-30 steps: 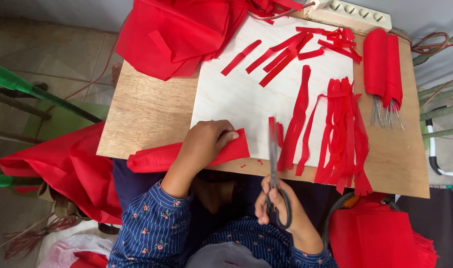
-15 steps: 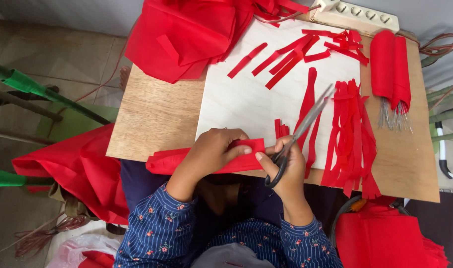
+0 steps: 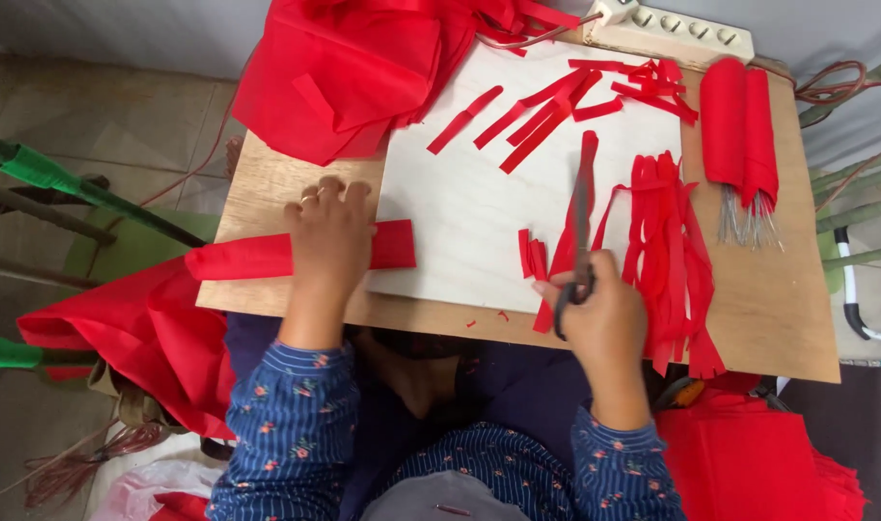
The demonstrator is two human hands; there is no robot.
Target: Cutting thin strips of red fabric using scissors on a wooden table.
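Observation:
My left hand (image 3: 331, 234) lies flat, fingers spread, on a folded red fabric band (image 3: 243, 259) at the wooden table's front left. My right hand (image 3: 599, 314) grips the handles of grey scissors (image 3: 581, 217), whose blades point away over the white board (image 3: 460, 203). Under and beside the scissors lie long cut red strips (image 3: 667, 241), with short red pieces (image 3: 529, 253) just left of them.
A heap of red fabric (image 3: 353, 68) fills the far left of the table (image 3: 768, 318). More cut strips (image 3: 556, 101) lie at the board's far side. Rolled red bundles with wire stems (image 3: 741, 135) and a white power strip (image 3: 672, 29) sit at the right and back.
My left hand slid the folded band leftward along the table edge. My right hand, which was beside it at the band, moved right with the scissors over the cut strips.

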